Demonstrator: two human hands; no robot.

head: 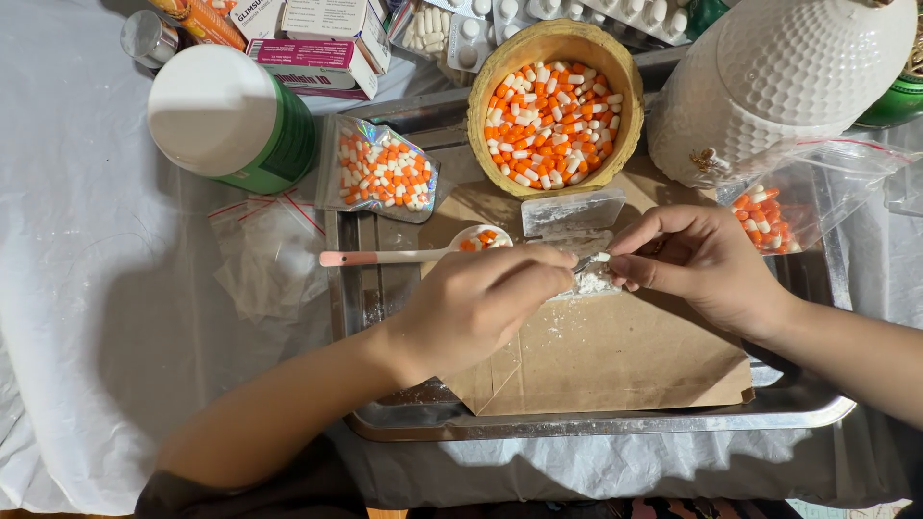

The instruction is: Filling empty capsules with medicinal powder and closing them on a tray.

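Note:
My left hand [486, 303] and my right hand [697, 259] meet fingertip to fingertip over a small heap of white powder [591, 281] on a brown paper sheet [615, 356]. Both pinch something small between them; it is too small to make out clearly. Just behind the hands a spoon [404, 255] with a pink handle lies with a few orange-and-white capsules in its bowl. A yellow bowl [556, 106] full of orange-and-white capsules stands beyond it. A small whitish card [572, 211] dusted with powder lies by the heap.
The paper lies on a metal tray [615, 423]. A clear bag of capsules [380, 173] and a green jar with a white lid [231, 120] sit at the left, empty bags [264, 250] below them. A white textured vessel [779, 82], another capsule bag [779, 216], boxes and blister packs stand behind.

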